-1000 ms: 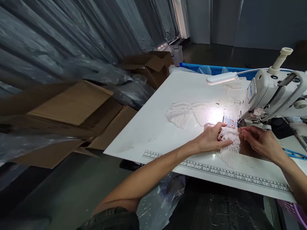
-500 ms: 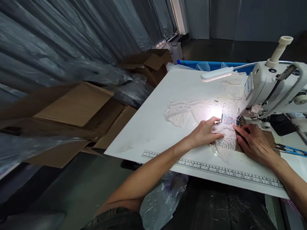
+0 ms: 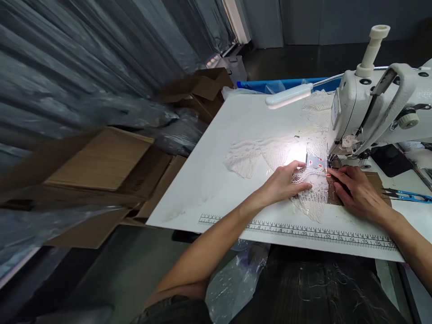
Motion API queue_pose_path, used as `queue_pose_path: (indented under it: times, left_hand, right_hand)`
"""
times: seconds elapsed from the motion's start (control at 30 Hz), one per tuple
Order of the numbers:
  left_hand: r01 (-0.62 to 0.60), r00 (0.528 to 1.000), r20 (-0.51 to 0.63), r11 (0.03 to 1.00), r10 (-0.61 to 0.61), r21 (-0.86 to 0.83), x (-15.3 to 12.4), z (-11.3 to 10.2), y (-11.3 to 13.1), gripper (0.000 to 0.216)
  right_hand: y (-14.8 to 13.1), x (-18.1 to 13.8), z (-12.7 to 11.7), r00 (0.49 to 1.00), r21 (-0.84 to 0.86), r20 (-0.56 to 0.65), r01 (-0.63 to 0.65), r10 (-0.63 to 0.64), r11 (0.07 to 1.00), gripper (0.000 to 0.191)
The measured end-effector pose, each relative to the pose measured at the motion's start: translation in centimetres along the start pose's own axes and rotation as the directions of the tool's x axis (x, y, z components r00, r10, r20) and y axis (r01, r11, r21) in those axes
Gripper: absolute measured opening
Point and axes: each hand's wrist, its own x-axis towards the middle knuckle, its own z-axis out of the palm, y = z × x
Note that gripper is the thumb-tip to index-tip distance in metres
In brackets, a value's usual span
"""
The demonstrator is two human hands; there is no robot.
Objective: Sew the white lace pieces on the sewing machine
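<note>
White lace fabric lies under the needle area of a white sewing machine, its near end spread on the table. My left hand grips the lace's scalloped left edge, thumb on top and index finger farther back. My right hand rests to the right of the lace. Its index fingertip touches the lace edge just in front of the presser foot, with the thumb apart below. A grey plate with red marks sits left of the needle. Fingers partly hide the lace edge.
More lace spreads left and behind. Blue thread snips lie right of a brown patch. A lamp hangs over the white table, which has a printed ruler along its front. Cardboard boxes stand left.
The view has shifted, so the machine and table appear a little higher and farther left. Both hands stay at the lace by the needle, with little visible change in their grip.
</note>
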Motion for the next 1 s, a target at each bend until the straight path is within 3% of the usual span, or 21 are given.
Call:
queue_pose_path:
  times: [0.27,0.67,1.0]
  left_hand:
    - [-0.011,1.0,-0.027,0.998,0.013,0.066,0.0,0.0,0.0,0.053]
    - [-0.014,1.0,0.019,1.0,0.014,0.015,-0.2,0.0,0.2,0.051]
    - [-0.032,0.998,-0.058,0.999,0.033,0.014,-0.3,-0.7,0.2,0.047]
  right_hand:
    - [-0.6,-0.9,-1.3,0.995,0.11,0.053,0.074,-0.08,0.991,0.036]
    - [-1.1,-1.3,-1.3,0.984,-0.049,0.078,0.162,-0.158,0.986,0.034]
    - [-1.1,-1.4,-0.8,0.984,-0.13,0.049,0.175,-0.17,0.976,0.037]
